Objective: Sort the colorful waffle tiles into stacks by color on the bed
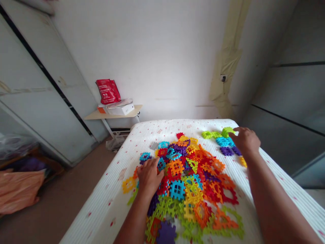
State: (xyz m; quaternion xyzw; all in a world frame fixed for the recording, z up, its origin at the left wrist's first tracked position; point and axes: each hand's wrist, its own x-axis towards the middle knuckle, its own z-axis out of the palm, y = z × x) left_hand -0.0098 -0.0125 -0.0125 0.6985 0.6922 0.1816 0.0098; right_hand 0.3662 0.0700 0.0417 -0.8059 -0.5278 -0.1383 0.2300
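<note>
A large heap of colourful interlocking plastic building tiles (177,167) lies on the white bedding. My left hand (149,174) rests palm down over the heap's left side, thumb apart from the fingers, beside a blue tile (161,164). Farther right, my right hand (246,140) pinches the edge of a lime green tile (228,131) on a sorted group. That group has more green tiles (211,135), blue tiles (224,141), purple tiles (226,151) and a yellow tile (243,161), partly hidden by my right hand and forearm.
The bed (106,189) has a striped, patterned cover. Behind it on the left, a small table (114,116) carries a white box (123,109) and a red bag (108,91). A grey wardrobe (286,101) stands at the right, and an orange bag (20,191) lies at the left.
</note>
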